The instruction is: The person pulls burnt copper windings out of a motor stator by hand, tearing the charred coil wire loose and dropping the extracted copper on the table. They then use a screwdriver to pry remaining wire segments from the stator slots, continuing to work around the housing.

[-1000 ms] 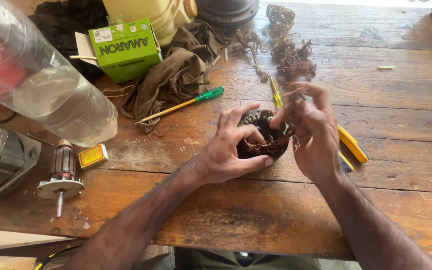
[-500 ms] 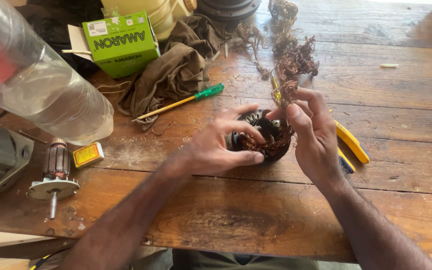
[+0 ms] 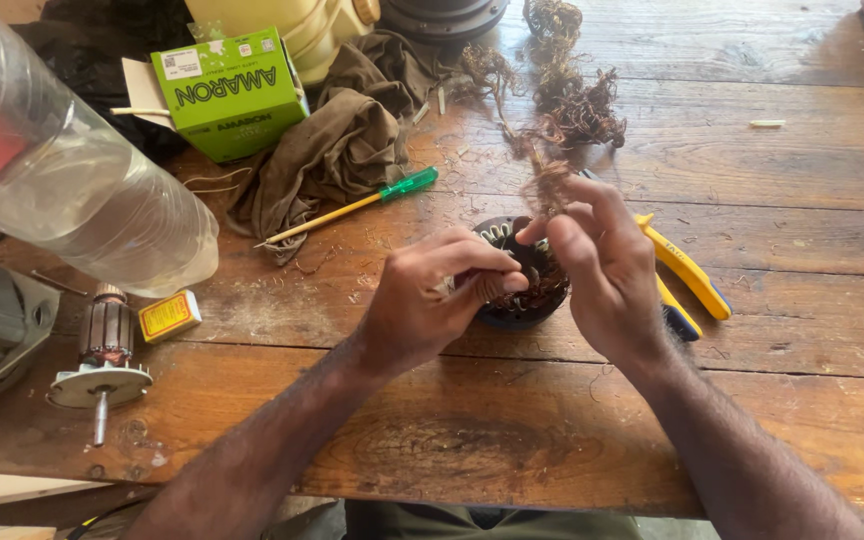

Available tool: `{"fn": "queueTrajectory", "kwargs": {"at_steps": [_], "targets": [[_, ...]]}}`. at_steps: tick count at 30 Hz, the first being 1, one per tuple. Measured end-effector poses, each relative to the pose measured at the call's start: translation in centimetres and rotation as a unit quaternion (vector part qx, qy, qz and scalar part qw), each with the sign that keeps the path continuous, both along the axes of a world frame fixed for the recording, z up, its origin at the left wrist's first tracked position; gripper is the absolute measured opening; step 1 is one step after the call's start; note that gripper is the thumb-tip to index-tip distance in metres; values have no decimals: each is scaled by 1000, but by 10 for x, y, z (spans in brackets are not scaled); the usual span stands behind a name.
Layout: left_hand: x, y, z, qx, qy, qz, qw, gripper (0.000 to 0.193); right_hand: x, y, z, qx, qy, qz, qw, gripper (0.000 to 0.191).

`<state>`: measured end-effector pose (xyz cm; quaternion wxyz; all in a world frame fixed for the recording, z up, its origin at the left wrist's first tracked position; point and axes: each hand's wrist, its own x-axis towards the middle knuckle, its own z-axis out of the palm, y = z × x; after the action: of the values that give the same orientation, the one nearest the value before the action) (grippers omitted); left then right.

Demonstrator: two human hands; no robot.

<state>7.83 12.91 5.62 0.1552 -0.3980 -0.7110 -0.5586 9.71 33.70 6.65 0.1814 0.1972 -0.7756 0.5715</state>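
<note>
Fingers of the left hand [image 3: 422,310] pinch the stator [image 3: 517,285] rim on the worktop [image 3: 512,460]; right hand [image 3: 602,270] fingers pinch a copper wire tuft [image 3: 550,185] just above them. Steady pulls along the slot, stator braced, should free wire cleanly.

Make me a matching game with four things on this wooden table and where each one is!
Things:
1. screwdriver
2. box
3. pliers
4. clear bottle

Places:
A. just behind the right hand, yellow handles poking out
B. lying on its side at the left edge, close to the camera
C. at the back left, green, next to the brown cloth
D. in front of the brown cloth, green handle pointing right

Pairs: 1-D, 2-C, 3-A, 4-B
</note>
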Motion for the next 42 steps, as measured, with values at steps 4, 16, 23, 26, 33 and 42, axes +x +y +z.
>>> {"fn": "queueTrajectory", "kwargs": {"at_steps": [4,16,23,26,33,42], "targets": [[-1,-3,1,60,-33,-24,997,15,-2,4,12,117,23,42,992,60],[-2,-11,1,42,51,24,998,18,-2,6,15,57,-164,122,977,56],[-15,-12,-7,-148,158,-8,976,52,-7,13,-4,-219,-230,187,930,38],[-17,-12,-11,-171,154,-7,973,40,-9,17,-8,-241,-238,196,920,32],[-18,-14,-10,-165,141,-7,976,38,-8,16,-11,-345,-253,197,882,27],[-10,-7,-8,-164,43,-22,985,34,-9,14,-7,-306,-248,172,903,31]]}}
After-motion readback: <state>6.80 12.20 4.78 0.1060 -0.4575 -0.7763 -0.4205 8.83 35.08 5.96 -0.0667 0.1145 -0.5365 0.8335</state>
